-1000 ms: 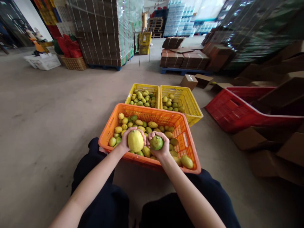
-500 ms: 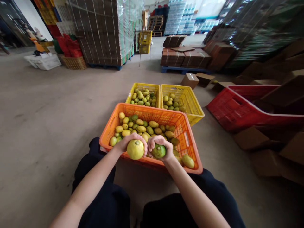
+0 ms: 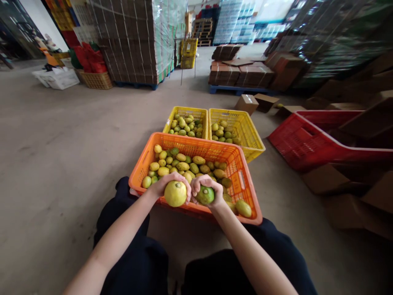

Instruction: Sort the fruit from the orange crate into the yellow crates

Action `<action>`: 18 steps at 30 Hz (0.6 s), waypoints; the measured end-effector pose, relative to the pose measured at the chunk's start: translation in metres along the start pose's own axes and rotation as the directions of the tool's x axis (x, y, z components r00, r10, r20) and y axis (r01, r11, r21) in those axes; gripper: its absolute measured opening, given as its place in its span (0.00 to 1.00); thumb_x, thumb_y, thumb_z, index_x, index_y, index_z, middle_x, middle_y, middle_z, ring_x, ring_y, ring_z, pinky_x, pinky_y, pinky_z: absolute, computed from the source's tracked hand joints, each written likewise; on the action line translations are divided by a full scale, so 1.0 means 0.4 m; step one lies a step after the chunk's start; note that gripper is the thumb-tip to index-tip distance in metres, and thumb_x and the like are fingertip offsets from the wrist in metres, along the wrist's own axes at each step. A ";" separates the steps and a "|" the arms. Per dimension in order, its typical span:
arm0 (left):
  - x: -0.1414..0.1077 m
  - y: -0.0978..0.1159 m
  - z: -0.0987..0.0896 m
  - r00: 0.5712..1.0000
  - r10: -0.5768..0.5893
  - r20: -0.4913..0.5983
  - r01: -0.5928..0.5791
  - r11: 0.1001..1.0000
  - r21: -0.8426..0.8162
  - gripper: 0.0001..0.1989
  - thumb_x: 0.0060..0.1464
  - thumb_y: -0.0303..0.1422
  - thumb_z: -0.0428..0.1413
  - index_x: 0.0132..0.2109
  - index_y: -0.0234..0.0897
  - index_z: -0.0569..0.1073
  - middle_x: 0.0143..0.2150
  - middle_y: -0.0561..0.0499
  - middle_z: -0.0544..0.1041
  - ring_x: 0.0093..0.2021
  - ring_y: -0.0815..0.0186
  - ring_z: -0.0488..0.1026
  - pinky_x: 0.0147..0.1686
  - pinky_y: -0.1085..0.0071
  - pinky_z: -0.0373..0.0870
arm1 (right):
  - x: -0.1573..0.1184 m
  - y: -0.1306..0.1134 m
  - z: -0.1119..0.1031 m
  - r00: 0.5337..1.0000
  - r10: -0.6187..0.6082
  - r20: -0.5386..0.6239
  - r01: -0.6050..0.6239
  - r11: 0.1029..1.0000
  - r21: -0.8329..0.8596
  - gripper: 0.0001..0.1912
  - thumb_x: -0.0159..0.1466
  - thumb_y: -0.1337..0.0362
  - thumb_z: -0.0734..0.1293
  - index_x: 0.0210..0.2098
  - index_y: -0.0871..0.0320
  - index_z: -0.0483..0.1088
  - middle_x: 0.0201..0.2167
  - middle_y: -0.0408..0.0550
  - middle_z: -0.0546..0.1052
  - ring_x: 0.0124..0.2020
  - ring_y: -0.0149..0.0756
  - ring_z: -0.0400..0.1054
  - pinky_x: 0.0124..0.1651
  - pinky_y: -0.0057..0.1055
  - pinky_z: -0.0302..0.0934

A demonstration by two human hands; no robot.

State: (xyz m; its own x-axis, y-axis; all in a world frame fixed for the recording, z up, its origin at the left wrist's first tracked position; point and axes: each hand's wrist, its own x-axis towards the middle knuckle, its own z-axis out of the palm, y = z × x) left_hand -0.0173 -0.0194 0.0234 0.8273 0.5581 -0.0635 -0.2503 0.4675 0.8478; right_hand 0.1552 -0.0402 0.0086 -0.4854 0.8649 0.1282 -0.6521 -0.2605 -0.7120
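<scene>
My left hand is wrapped round a yellow papaya, its stem end facing me. Beside it, my right hand grips a greener papaya, also stem end towards me. The two hands nearly meet above the near rim of an orange plastic crate. Inside that crate lie many yellow and green papayas, mostly towards the left and middle, with one large papaya in the near right corner. My hands and forearms hide part of the crate's near side.
Two yellow crates with more papayas stand just beyond the orange one. To the right are a red crate and open cardboard boxes. Flattened cartons lie on a blue pallet farther back, near wrapped stacks.
Both hands keep the same papayas in nearly the same place. The view has shifted very slightly.
</scene>
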 end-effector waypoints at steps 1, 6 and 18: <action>0.000 -0.003 -0.001 1.000 -0.006 -0.006 0.006 1.000 -0.018 0.20 0.48 0.43 0.54 0.26 0.28 0.78 0.22 0.40 0.77 0.24 0.58 0.75 0.30 0.66 0.71 | 0.000 0.000 -0.001 1.000 0.004 -0.003 -0.004 1.000 0.011 0.13 0.52 0.63 0.64 0.18 0.65 0.75 0.16 0.50 0.74 0.13 0.37 0.68 0.11 0.27 0.57; 0.020 -0.022 -0.016 0.982 -0.013 -0.191 -0.036 0.967 -0.254 0.21 0.53 0.44 0.52 0.28 0.29 0.76 0.24 0.41 0.76 0.24 0.57 0.76 0.28 0.65 0.72 | 0.011 -0.003 -0.016 0.969 0.154 -0.192 -0.103 0.963 0.248 0.11 0.56 0.62 0.64 0.22 0.63 0.73 0.19 0.48 0.75 0.16 0.34 0.68 0.13 0.25 0.60; 0.056 -0.022 -0.027 0.778 -0.199 -0.596 -0.333 0.675 -0.659 0.21 0.63 0.38 0.44 0.56 0.30 0.68 0.37 0.40 0.79 0.38 0.57 0.79 0.25 0.70 0.76 | 0.038 -0.024 -0.011 0.794 0.306 -0.525 0.016 0.853 0.521 0.13 0.67 0.63 0.58 0.42 0.64 0.71 0.27 0.54 0.80 0.30 0.39 0.78 0.25 0.26 0.72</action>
State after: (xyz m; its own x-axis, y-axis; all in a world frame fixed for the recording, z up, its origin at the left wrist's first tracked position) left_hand -0.0018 -0.0036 0.0089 0.3933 0.7499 -0.5319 -0.7755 0.5813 0.2461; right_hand 0.1568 -0.0228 0.0144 -0.2788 0.8327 -0.4784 -0.8678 -0.4318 -0.2458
